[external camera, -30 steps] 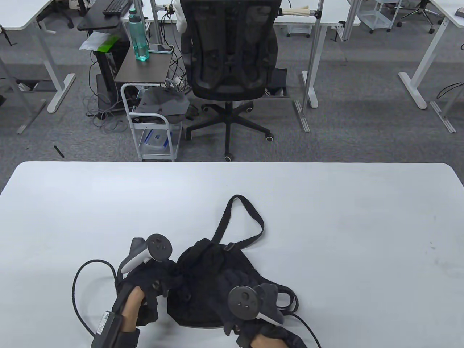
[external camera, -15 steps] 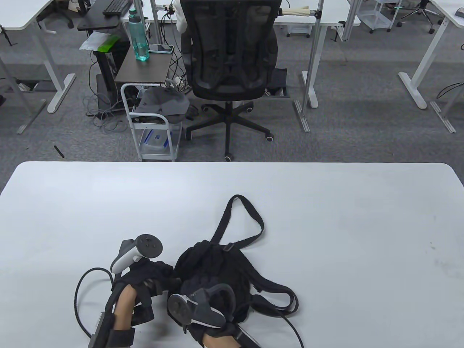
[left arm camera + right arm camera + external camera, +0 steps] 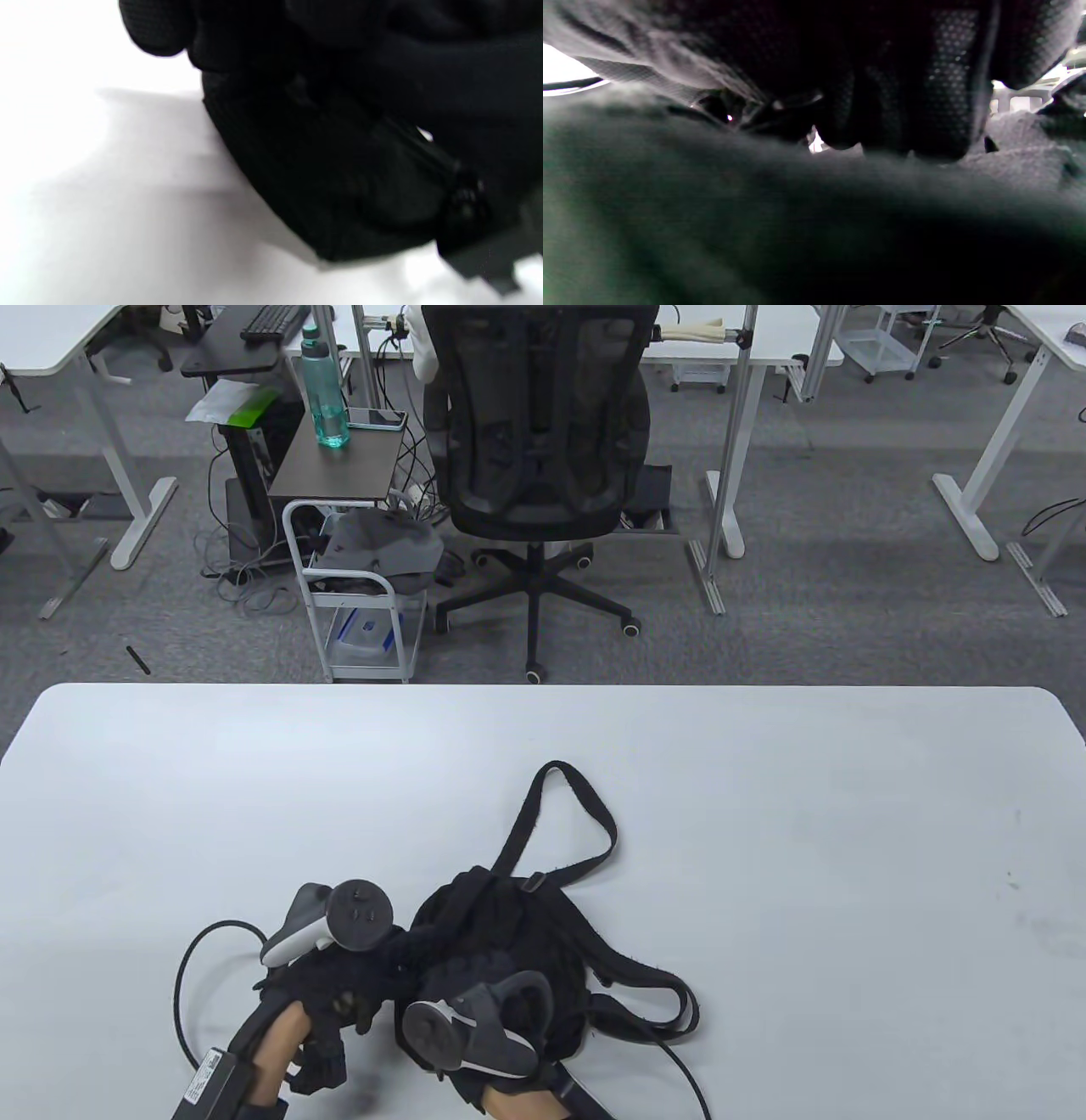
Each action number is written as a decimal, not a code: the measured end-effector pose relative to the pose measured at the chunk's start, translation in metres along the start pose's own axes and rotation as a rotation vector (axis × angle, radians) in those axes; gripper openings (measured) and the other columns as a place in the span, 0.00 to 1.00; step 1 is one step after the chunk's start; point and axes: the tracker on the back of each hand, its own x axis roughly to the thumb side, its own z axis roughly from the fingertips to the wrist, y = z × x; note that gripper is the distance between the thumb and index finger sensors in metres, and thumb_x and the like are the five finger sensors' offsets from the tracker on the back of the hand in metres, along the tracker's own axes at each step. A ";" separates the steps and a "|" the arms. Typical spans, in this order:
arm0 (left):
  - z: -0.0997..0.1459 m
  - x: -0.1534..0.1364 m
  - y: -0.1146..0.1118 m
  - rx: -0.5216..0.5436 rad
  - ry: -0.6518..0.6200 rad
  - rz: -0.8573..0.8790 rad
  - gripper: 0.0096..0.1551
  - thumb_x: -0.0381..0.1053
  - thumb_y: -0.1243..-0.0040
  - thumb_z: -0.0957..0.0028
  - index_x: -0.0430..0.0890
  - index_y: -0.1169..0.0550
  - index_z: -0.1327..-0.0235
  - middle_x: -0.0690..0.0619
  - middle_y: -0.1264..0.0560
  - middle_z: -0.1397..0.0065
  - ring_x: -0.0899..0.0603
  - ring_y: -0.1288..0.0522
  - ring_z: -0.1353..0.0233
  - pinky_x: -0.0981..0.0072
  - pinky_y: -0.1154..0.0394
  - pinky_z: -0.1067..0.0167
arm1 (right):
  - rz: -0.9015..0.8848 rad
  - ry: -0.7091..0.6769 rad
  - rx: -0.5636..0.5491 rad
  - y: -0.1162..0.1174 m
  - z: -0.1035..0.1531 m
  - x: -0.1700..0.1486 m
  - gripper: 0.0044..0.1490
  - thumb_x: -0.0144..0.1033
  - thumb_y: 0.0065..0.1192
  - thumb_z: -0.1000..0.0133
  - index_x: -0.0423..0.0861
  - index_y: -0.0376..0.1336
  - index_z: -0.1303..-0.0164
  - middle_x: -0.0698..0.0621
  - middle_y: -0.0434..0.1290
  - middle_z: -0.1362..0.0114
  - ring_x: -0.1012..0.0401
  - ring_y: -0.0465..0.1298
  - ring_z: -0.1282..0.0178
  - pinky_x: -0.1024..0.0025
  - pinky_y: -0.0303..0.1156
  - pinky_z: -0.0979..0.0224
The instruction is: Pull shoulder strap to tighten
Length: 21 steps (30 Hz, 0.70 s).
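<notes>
A black backpack (image 3: 517,925) lies at the near middle of the white table (image 3: 806,831). One shoulder strap (image 3: 594,814) loops away towards the far side, with a buckle (image 3: 536,882) where it meets the bag. The other strap (image 3: 662,993) lies looped at the bag's right. My left hand (image 3: 386,963) is at the bag's left edge, touching the fabric. My right hand (image 3: 471,988) lies on the bag's near part, its tracker (image 3: 471,1027) covering the fingers. Both wrist views are blurred: dark fabric (image 3: 339,169) and gloved fingers (image 3: 925,84) fill them. Neither grip can be made out.
A glove cable (image 3: 182,984) loops on the table left of my left hand, and another cable (image 3: 691,1069) runs right of the bag. An office chair (image 3: 534,441) and a small cart (image 3: 356,594) stand beyond the table's far edge.
My right hand has moved left from the bag's right side onto its near middle and rolled over, uncovering the right strap loops. My left hand has shifted slightly along the bag's left edge.
</notes>
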 end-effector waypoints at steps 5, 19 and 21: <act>0.000 0.023 -0.007 0.154 0.011 -0.312 0.40 0.52 0.43 0.58 0.56 0.37 0.28 0.54 0.26 0.29 0.49 0.22 0.36 0.59 0.22 0.41 | 0.018 -0.008 -0.017 0.002 0.005 -0.002 0.26 0.41 0.71 0.51 0.35 0.81 0.56 0.36 0.87 0.51 0.42 0.87 0.54 0.42 0.77 0.44; 0.006 0.035 -0.014 0.356 -0.023 -0.645 0.38 0.56 0.51 0.66 0.59 0.31 0.34 0.60 0.19 0.40 0.52 0.17 0.44 0.61 0.20 0.44 | -0.012 -0.050 -0.104 -0.007 0.009 -0.010 0.24 0.41 0.73 0.52 0.37 0.82 0.59 0.39 0.89 0.53 0.46 0.88 0.58 0.45 0.78 0.44; 0.003 0.029 -0.013 0.339 -0.019 -0.621 0.38 0.56 0.54 0.66 0.62 0.33 0.34 0.61 0.21 0.39 0.52 0.19 0.41 0.60 0.21 0.42 | -0.019 -0.065 -0.125 -0.008 0.009 -0.010 0.24 0.41 0.74 0.53 0.37 0.83 0.60 0.39 0.89 0.54 0.46 0.89 0.59 0.45 0.78 0.44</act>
